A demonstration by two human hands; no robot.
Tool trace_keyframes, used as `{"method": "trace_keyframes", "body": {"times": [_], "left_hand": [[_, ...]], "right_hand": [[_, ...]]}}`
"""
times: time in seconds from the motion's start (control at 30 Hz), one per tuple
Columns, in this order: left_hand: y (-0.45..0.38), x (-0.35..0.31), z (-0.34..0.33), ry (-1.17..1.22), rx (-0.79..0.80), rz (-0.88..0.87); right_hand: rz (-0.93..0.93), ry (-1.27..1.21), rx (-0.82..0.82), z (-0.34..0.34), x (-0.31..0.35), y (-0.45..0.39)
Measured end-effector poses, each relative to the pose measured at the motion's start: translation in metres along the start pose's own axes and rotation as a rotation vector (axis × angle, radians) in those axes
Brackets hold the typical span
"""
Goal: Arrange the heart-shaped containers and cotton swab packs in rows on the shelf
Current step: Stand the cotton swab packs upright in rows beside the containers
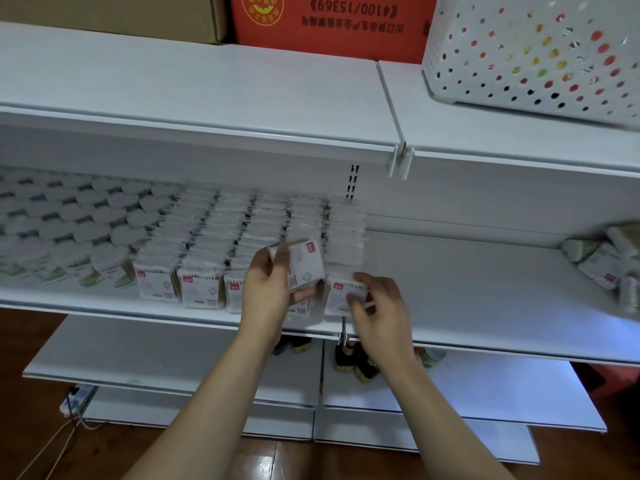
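Fingers: left hand [273, 285] curled round spare cotton swab packs [304, 265], held ready above the shelf [485, 289] front | right hand [377, 306] pinches front pack [341, 297], squaring its row | heart-shaped containers [86, 230] left of it.

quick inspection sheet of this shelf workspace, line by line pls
surface: white middle shelf, right part bare
job's things: heart-shaped containers in rows at left; cotton swab packs in rows beside them
clutter: loose packs heaped at far right
hands: left hand grips a held stack of packs; right hand pinches the front pack standing on the shelf
cables: power strip with cords on the floor
surroundings: perforated white basket, red carton on top shelf
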State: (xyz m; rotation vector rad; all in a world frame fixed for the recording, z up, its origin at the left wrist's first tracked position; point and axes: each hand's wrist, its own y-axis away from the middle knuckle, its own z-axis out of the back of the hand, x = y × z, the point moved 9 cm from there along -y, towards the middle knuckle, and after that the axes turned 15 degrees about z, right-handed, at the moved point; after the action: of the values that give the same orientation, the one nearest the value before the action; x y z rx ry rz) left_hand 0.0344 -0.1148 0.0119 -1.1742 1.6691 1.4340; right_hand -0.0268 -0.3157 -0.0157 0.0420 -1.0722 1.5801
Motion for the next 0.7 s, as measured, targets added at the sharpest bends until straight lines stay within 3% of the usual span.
{"method": "trace_keyframes", "body": {"times": [0.3,0.47,0.57,0.7], "left_hand": [[0.012,0.005,0.010,0.012,0.003,0.046],[0.013,0.012,0.006,0.056,0.014,0.133],[0.010,0.017,-0.005,0.067,0.058,0.159],[0.014,0.029,-0.035,0.091,0.133,0.230]], "right_hand": [[0.029,0.220,-0.002,-0.019,-0.006,0.006],[0.037,0.200,-0.025,-0.006,0.002,0.005],[-0.081,0.096,-0.153,0.022,0.010,0.002],[-0.205,-0.308,-0.083,0.025,0.026,-0.005]]}}
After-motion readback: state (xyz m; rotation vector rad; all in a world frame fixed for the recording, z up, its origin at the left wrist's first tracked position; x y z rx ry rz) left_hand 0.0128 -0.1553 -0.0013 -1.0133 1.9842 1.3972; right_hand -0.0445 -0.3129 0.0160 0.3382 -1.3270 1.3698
